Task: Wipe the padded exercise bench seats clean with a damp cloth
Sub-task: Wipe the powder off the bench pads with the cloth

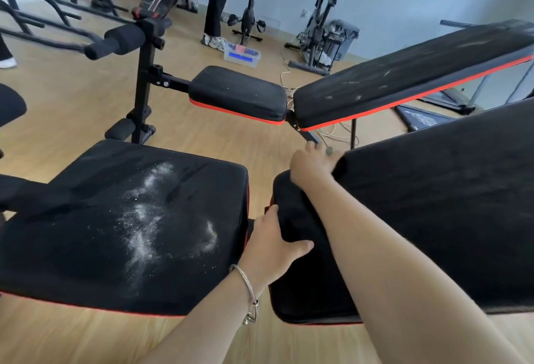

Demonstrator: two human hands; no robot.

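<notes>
Black red-trimmed padded cushion [303,282] being gripped at left edge by left hand [270,243], far corner being touched by right hand [310,165], grip indiscernible.

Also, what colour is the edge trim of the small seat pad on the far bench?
Red trim under the black seat pad; head view shows it.

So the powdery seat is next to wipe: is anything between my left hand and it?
Nothing visible does. The left hand grips the edge of the middle pad, and only an open gap separates it from the powder-dusted seat.
</notes>
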